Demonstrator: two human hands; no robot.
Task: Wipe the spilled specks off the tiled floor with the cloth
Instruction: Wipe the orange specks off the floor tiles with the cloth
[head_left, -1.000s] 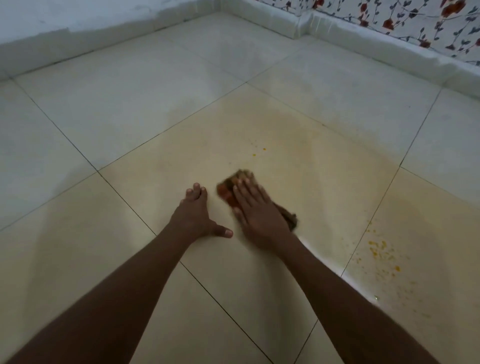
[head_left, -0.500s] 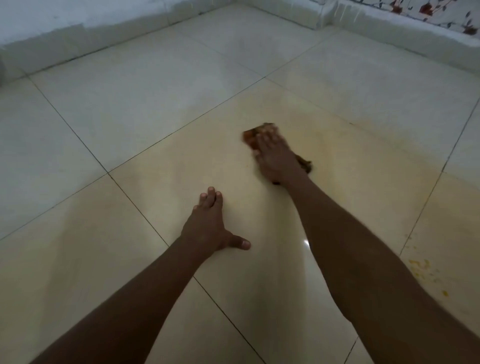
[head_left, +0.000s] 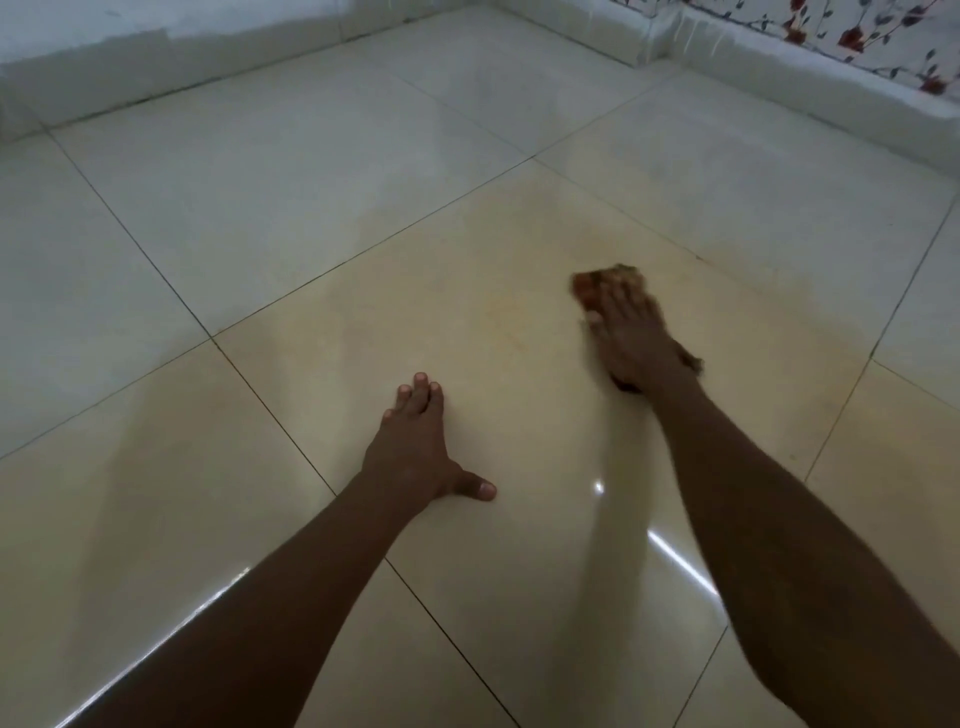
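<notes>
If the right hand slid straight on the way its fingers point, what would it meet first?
The right hand, pressing the cloth flat, points up and slightly left across bare tiled floor. Nothing lies in that line until the white skirting at the far wall, though depth is hard to judge.

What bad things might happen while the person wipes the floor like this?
The tiled floor looks shiny and wet, so the left hand propping the body might slip. The right hand presses flat on the cloth with no real grip, so the cloth might slide out. No specks show in view now, so some could get missed.
</notes>
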